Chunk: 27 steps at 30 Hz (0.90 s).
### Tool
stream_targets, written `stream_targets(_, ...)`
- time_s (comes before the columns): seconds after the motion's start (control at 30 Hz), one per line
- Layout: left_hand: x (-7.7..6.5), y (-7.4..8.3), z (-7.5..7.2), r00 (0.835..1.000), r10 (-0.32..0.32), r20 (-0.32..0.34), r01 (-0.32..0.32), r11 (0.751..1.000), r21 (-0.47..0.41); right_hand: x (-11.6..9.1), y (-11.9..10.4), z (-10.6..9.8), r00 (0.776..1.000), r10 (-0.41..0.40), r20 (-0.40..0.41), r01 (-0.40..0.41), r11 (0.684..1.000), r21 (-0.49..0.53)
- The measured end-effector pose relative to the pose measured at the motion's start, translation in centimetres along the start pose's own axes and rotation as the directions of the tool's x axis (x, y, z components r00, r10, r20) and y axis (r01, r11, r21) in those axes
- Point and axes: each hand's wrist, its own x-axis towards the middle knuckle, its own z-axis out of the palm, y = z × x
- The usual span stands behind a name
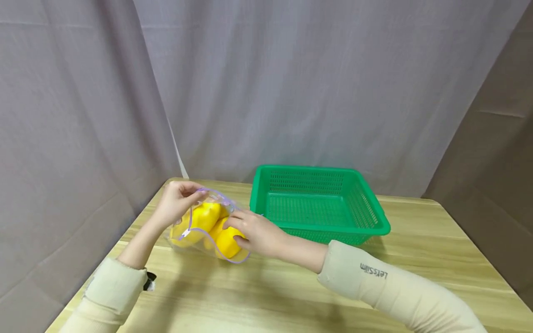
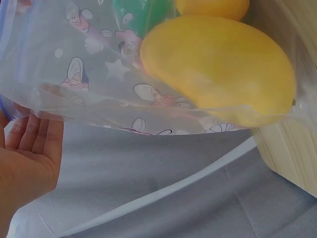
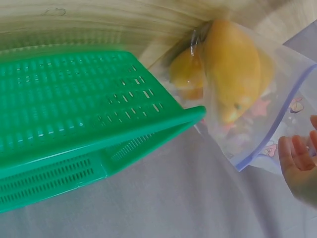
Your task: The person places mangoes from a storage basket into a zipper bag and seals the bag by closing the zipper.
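Observation:
A clear zip bag with a purple seal and small cartoon prints lies on its side at the left, holding several yellow mangoes. My left hand pinches the upper rim of its mouth between thumb and fingers. Over the mouth's right side is my right hand, thumb and fingers spread around the nearest mango as seen from the head. In the right wrist view its relaxed fingers stand beside the purple seal, with a gap to the mangoes deeper in the bag.
A green plastic basket with perforated walls stands on the wooden table, just right of the bag. Grey curtains hang behind and at the sides. A white slider sits on the bag's seal.

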Motion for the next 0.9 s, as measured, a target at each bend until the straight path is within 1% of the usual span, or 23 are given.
stream_targets(0.13, 0.1, 0.1, -0.1, 1.000, -0.004, 0.003, 0.004, 1.000, -0.016, 0.1, 0.2, -0.3, 1.000, -0.004, -0.028, 0.004, 1.000, 0.003)
stream_targets(0.37, -0.1, -0.1, 0.1, 1.000, -0.021, 0.017, 0.021, 1.000, -0.020, -0.2, 0.2, -0.1, 0.999, -0.001, -0.043, 0.002, 1.000, 0.027)
stream_targets(0.53, -0.7, -0.3, 0.4, 0.999, -0.029, 0.029, 0.031, 0.998, -0.052, -0.5, 0.3, -0.2, 0.997, 0.026, -0.066, -0.020, 0.996, 0.082)
stream_targets(0.63, -1.2, -0.5, 0.5, 0.999, -0.031, 0.032, 0.032, 0.998, -0.056, -0.7, 0.3, -0.3, 0.995, 0.040, -0.090, -0.029, 0.993, 0.113)
stream_targets(0.8, -1.8, -0.5, 0.5, 0.999, -0.010, 0.032, 0.012, 0.999, -0.033, -0.8, 0.5, -0.1, 0.993, 0.019, -0.120, -0.005, 0.993, 0.115)
stream_targets(0.9, -2.3, -0.6, 0.7, 0.999, 0.002, 0.046, 0.000, 0.999, -0.032, -0.9, 0.5, 0.1, 0.992, 0.017, -0.122, -0.003, 0.994, 0.113)
